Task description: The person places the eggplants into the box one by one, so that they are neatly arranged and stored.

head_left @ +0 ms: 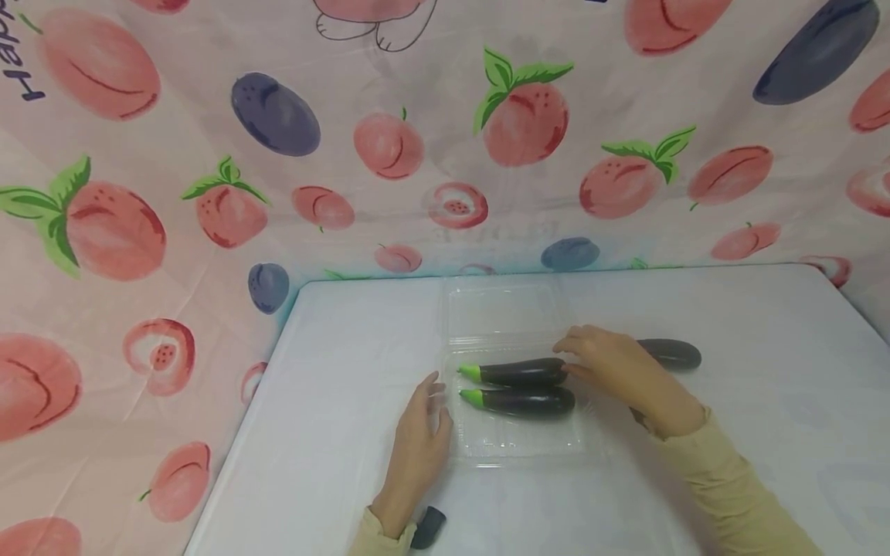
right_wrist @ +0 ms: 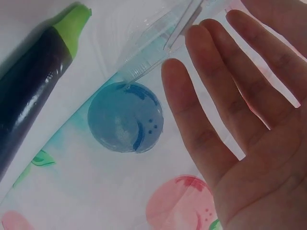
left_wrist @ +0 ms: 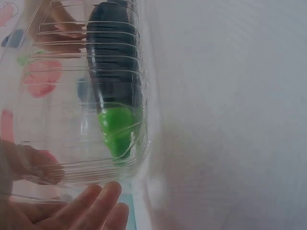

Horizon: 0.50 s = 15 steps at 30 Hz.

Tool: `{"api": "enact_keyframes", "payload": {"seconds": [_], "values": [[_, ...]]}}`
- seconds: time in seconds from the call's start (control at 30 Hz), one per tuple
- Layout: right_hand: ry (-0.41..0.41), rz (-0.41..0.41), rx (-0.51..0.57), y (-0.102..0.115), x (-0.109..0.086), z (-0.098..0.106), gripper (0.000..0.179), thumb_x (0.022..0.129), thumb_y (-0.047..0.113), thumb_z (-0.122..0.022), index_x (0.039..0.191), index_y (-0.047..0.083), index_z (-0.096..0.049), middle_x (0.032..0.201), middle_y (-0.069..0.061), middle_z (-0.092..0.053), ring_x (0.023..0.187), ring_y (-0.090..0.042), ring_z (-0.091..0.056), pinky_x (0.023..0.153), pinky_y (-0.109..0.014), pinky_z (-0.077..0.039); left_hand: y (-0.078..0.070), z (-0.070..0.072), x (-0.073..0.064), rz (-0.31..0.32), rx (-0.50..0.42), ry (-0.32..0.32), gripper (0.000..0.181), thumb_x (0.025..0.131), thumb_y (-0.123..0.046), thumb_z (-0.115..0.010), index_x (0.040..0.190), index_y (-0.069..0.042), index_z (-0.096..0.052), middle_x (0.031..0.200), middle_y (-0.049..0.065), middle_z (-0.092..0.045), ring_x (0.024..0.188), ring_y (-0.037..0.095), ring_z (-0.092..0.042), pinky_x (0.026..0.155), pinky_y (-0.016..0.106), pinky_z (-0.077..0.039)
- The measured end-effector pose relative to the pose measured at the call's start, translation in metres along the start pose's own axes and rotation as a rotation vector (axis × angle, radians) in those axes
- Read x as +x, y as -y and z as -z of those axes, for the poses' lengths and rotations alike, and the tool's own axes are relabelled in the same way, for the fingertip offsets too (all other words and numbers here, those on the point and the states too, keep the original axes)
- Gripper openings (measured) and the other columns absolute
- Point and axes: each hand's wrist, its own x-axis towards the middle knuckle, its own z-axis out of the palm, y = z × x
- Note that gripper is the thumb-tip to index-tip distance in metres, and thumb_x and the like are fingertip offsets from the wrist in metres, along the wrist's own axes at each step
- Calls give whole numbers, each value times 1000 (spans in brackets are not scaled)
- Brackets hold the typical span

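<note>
Two dark eggplants, an upper one (head_left: 521,374) and a lower one (head_left: 531,401), lie side by side in a clear plastic clamshell box (head_left: 501,444), green stem ends to the left. My left hand (head_left: 420,440) is at the box's left edge, fingers loosely extended. In the left wrist view its fingertips are near the ribbed wall; contact is unclear. Over the box's right side, my right hand (head_left: 619,363) reaches the upper eggplant's blunt end. Its fingers look fairly straight in the right wrist view. A third eggplant (head_left: 673,354) lies outside, right of the box, partly hidden by that hand.
The box's transparent lid (head_left: 504,313) lies folded back toward the table's far edge. A small black object (head_left: 428,528) shows beside the left wrist. A fruit-print cloth (head_left: 389,147) hangs behind and left of the white table (head_left: 341,371).
</note>
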Motion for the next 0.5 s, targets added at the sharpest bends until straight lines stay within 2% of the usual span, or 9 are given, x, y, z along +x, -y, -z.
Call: {"api": "enact_keyframes", "payload": {"seconds": [0.23,0.5], "values": [[-10,-29,0,-9,-6,4,30,79,4,-81,107,3,-72,104,-10,-70,98,-28,-68,83,-44,-58,-1,1,0,-7,2,2,49,98,-11,-53,146,-10,-43,132,5,-62,123,26,-58,104,47,-48],[0,-34,4,-17,-10,8,28,81,7,-80,107,2,-71,100,-10,-69,93,-28,-68,81,-44,-58,0,1,-1,-13,-23,1,48,98,-10,-53,145,-10,-44,131,5,-62,122,25,-59,103,47,-48]]}}
